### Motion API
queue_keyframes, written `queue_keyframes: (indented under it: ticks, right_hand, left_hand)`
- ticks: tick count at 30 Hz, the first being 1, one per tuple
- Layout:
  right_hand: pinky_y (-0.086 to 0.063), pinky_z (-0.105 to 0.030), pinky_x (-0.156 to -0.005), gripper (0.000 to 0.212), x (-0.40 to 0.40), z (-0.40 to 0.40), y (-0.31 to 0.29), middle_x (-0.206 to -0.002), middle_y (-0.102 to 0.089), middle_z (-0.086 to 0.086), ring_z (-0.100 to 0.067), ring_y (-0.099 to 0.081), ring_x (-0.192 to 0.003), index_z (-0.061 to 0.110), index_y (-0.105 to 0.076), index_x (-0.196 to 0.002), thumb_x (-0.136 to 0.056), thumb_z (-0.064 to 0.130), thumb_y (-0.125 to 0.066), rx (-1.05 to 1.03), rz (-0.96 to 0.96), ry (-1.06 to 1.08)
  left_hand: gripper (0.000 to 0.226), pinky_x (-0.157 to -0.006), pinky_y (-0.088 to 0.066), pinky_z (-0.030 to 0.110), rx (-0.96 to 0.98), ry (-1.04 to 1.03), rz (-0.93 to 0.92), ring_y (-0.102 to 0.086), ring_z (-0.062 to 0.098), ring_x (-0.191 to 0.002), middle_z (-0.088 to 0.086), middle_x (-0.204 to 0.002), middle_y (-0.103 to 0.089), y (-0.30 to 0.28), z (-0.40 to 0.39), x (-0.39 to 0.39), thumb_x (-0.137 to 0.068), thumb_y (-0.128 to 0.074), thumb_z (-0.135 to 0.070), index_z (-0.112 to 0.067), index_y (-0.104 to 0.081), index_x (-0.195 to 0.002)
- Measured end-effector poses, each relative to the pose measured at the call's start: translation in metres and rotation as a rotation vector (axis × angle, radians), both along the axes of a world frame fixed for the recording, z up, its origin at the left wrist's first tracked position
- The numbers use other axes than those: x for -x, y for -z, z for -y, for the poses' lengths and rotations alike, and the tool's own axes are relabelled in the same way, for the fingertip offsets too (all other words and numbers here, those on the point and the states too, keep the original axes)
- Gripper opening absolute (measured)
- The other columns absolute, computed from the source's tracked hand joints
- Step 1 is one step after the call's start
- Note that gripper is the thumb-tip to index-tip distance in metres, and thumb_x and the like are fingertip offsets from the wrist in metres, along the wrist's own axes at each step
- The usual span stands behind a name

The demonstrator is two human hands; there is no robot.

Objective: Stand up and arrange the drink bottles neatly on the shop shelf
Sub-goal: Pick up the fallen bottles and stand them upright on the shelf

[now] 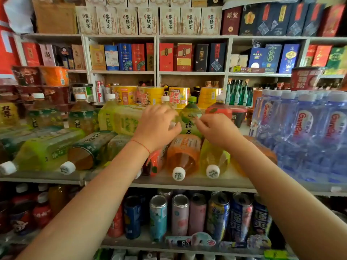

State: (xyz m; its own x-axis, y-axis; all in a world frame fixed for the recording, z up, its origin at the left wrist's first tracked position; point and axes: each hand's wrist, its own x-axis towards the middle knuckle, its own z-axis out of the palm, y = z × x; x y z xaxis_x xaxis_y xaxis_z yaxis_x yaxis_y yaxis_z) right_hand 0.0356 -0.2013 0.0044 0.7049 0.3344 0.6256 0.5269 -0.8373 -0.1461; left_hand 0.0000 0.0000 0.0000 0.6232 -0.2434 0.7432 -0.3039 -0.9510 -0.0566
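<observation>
Both hands reached over the shelf's front edge (187, 182), where lying tea bottles crowded the board, caps overhanging. The left hand (156, 126) curled round a white-capped bottle (165, 99); the right hand (218, 129) pinched at the upright green tea bottle (190, 114) between them. An orange-labelled bottle (183, 154) held amber drink; water bottles (308, 128) walled the right.

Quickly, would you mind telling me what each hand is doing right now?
Left hand: fingers curled against the upright green-capped bottle, gripping it.
Right hand: fingers pinch the same bottle's label side.
</observation>
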Motion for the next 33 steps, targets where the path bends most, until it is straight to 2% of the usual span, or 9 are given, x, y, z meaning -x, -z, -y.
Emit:
queue_keyframes:
  ticks: [2,5,8,11,20,23,26,29,33]
  right_hand:
    - [-0.056,-0.048,-0.074,0.037,0.002,0.02,0.001,-0.08,-0.067,-0.009,-0.016,-0.057,-0.066,0.007,-0.068,-0.087,-0.102,0.037,-0.052,0.012,-0.194,-0.114]
    - [-0.046,-0.034,-0.101,0.055,0.013,0.043,0.014,-0.125,-0.063,0.001,-0.015,-0.057,-0.114,0.023,-0.063,-0.128,-0.087,0.06,-0.066,0.191,-0.406,-0.257]
    - [-0.014,-0.042,-0.123,0.103,0.017,0.057,0.034,-0.159,-0.029,0.003,-0.02,-0.02,-0.148,0.032,-0.035,-0.154,-0.068,0.075,-0.073,0.365,-0.32,-0.253]
    - [-0.008,-0.047,-0.125,0.113,0.013,0.065,0.056,-0.165,-0.018,0.004,-0.024,-0.011,-0.152,0.036,-0.025,-0.157,-0.064,0.079,-0.073,0.397,-0.141,-0.225]
    - [-0.049,-0.052,-0.1,0.083,0.003,0.066,0.074,-0.135,-0.06,-0.014,-0.035,-0.056,-0.122,0.019,-0.064,-0.132,-0.079,0.081,-0.05,0.181,0.249,-0.317]
    - [-0.052,-0.036,-0.086,0.06,0.008,0.062,0.04,-0.117,-0.067,-0.002,-0.019,-0.061,-0.105,0.02,-0.069,-0.115,-0.088,0.07,-0.049,-0.147,0.132,-0.283]
    - [-0.054,-0.029,-0.064,0.039,-0.006,0.059,0.001,-0.079,-0.065,0.007,-0.01,-0.061,-0.068,0.024,-0.06,-0.084,-0.098,0.059,-0.048,-0.505,-0.154,-0.256]
    - [-0.04,-0.028,-0.054,0.043,-0.028,0.052,-0.011,-0.07,-0.057,0.005,-0.01,-0.05,-0.056,0.02,-0.06,-0.089,-0.101,0.058,-0.045,-0.498,-0.279,-0.187]
    - [-0.044,-0.031,-0.06,0.047,-0.032,0.048,-0.011,-0.08,-0.061,0.004,-0.011,-0.056,-0.066,0.015,-0.061,-0.105,-0.102,0.058,-0.042,-0.448,-0.301,-0.192]
  left_hand:
    - [0.045,-0.092,-0.041,0.04,-0.038,0.072,-0.111,-0.062,0.025,-0.1,0.001,-0.102,-0.073,0.003,0.019,-0.004,-0.094,-0.04,-0.045,-0.018,-0.076,-0.101]
    - [0.05,-0.095,-0.039,0.04,-0.077,0.04,-0.152,-0.061,0.023,-0.102,-0.002,-0.103,-0.074,0.017,0.043,-0.011,-0.09,-0.037,-0.05,-0.022,-0.076,-0.102]
    - [0.045,-0.112,-0.022,0.042,-0.12,-0.026,-0.17,-0.061,0.021,-0.106,-0.002,-0.103,-0.073,0.03,0.053,-0.017,-0.093,-0.039,-0.05,-0.024,-0.076,-0.101]
    - [0.041,-0.119,-0.01,0.044,-0.137,-0.069,-0.15,-0.063,0.02,-0.099,-0.003,-0.094,-0.073,0.039,0.054,-0.017,-0.096,-0.041,-0.044,-0.024,-0.076,-0.093]
    - [0.032,-0.124,-0.008,0.046,-0.109,-0.1,-0.168,-0.062,0.018,-0.097,-0.007,-0.091,-0.072,0.04,0.059,-0.009,-0.099,-0.049,-0.042,-0.026,-0.075,-0.093]
    - [0.032,-0.124,-0.004,0.044,-0.095,-0.11,-0.19,-0.061,0.016,-0.103,-0.009,-0.092,-0.071,0.038,0.062,-0.007,-0.1,-0.046,-0.044,-0.029,-0.074,-0.099]
    - [0.053,-0.122,-0.004,0.042,-0.044,-0.094,-0.198,-0.061,0.016,-0.105,-0.009,-0.096,-0.072,0.037,0.064,-0.006,-0.092,-0.031,-0.056,-0.027,-0.073,-0.102]
    - [0.063,-0.124,-0.007,0.041,0.041,-0.052,-0.217,-0.058,0.021,-0.118,-0.001,-0.114,-0.072,0.033,0.074,0.0,-0.088,-0.031,-0.059,-0.023,-0.064,-0.129]
    - [0.079,-0.12,-0.013,0.037,0.122,-0.051,-0.293,-0.034,0.03,-0.144,0.007,-0.145,-0.055,0.029,0.099,0.01,-0.096,-0.05,-0.063,-0.021,-0.025,-0.158]
